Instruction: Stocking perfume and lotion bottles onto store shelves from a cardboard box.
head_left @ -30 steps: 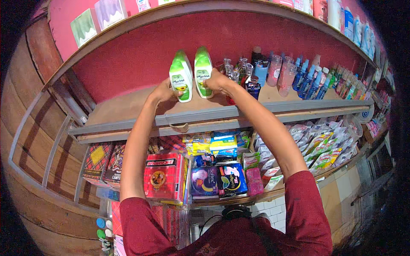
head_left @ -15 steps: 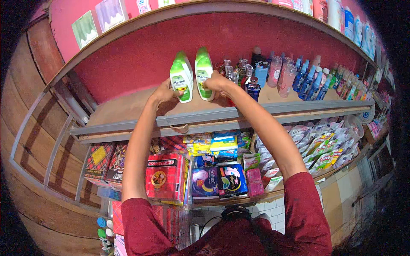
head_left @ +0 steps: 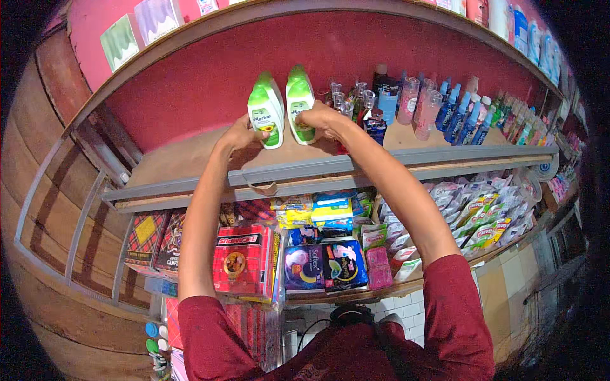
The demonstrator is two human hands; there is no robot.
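Head view looks down on a wooden shelf with a red back wall and a grey metal front rail, the biggest thing in reach. On it stand 2 green-and-white bottles side by side, upright, near the middle of the board. Right of them, close by, is a cluster of small clear and blue bottles. Below the rail, a lower shelf is packed with red boxes and coloured packets.

Both arms reach up over the rail. Left hand is cupped against the lower side of the left bottle, fingers touching it. Right hand is closed around the lower body of the right bottle.

These bottles look like stiff plastic with smooth, glossy labels, so probably a bit slippery and, if full, fairly weighty for their size. Their tall, narrow shape would likely tip easily; the waist or lower body seems the safest place to hold.

Open board lies to the left of the bottles, with free room there. To the right, the small bottles crowd in, and the rail forms a raised lip at the front edge.
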